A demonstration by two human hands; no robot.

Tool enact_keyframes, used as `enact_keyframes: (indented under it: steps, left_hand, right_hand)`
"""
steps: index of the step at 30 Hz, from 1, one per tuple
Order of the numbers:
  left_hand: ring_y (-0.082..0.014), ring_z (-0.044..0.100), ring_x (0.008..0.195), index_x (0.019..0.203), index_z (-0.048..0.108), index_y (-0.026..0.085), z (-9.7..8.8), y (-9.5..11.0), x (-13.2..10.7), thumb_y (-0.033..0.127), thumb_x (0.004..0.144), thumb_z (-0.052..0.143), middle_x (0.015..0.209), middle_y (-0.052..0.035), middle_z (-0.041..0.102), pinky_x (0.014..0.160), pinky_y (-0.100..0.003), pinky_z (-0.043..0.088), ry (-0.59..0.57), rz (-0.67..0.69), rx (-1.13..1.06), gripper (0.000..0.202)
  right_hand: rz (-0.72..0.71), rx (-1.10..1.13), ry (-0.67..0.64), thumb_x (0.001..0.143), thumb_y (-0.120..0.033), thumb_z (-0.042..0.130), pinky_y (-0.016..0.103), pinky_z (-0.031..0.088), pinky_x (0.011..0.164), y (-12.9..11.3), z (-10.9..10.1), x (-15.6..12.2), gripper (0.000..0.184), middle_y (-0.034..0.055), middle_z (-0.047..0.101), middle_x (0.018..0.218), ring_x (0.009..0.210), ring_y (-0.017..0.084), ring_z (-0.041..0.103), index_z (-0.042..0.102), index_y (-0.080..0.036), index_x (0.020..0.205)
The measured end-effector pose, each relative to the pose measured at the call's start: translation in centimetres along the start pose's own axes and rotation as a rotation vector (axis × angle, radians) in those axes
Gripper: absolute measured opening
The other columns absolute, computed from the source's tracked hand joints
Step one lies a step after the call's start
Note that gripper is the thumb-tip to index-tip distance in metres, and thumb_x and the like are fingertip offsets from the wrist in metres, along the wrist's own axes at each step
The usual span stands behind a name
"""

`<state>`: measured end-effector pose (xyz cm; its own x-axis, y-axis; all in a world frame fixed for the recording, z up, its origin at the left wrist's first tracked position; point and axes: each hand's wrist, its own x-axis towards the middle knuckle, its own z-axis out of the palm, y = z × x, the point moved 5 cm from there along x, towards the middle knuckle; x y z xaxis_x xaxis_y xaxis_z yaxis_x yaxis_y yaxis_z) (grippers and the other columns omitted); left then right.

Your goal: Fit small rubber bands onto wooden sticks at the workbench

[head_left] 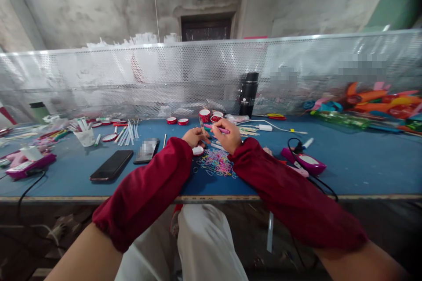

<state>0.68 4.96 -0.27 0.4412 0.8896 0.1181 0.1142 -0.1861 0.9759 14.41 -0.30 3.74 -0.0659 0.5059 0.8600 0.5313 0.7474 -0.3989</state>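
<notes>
Over the middle of the blue table, my two hands are close together. My right hand [228, 135] is closed around a slim pink-purple pen [221, 130], which points toward the left hand. Pinched in the fingers of my left hand [194, 137] is a thin clear strip [201, 123] that stands up; its lower end is hidden by the fingers. Just below the hands lies a loose pile of small coloured rubber bands [218, 162]. A small round white-and-red lid [198, 151] sits under the left hand.
Two phones, one black [112, 165], lie at left near a white cup of sticks [84, 137]. Red tins [205, 116] and a black bottle [249, 95] stand at the back, before a perforated metal screen [204, 66]. A purple corded device [305, 162] is on the right.
</notes>
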Motion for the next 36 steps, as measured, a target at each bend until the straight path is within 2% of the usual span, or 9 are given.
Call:
enact_keyframes:
  steps: [19,28,36]
  left_hand:
    - [-0.0069,0.053,0.038,0.091,0.06,0.01,-0.07,-0.23,0.15,0.013,0.082,0.056,0.068,-0.0052,0.068,0.036,-0.017,0.023,-0.002,0.005,-0.013,0.01]
    - [-0.0055,0.052,0.038,0.086,0.059,0.012,-0.09,-0.23,0.19,0.015,0.083,0.058,0.065,-0.0025,0.068,0.035,-0.016,0.023,-0.009,0.012,-0.023,0.005]
    - [-0.006,0.052,0.038,0.086,0.059,0.011,-0.15,-0.25,0.28,0.016,0.084,0.057,0.066,-0.0041,0.068,0.036,-0.017,0.024,-0.012,0.03,-0.016,0.006]
  right_hand:
    - [0.008,0.002,0.001,0.085,-0.031,0.054,0.029,0.044,0.063,0.08,0.05,-0.06,0.014,0.0004,0.062,0.069,0.064,0.015,0.056,0.056,-0.022,0.073]
    - [0.011,-0.006,0.009,0.084,-0.029,0.055,0.029,0.044,0.062,0.08,-0.12,0.06,0.012,0.0007,0.063,0.069,0.064,0.016,0.056,0.056,-0.023,0.073]
    - [0.013,0.013,-0.026,0.085,-0.03,0.054,0.029,0.045,0.062,0.22,0.1,-0.19,0.016,0.0001,0.062,0.068,0.064,0.015,0.057,0.054,-0.023,0.071]
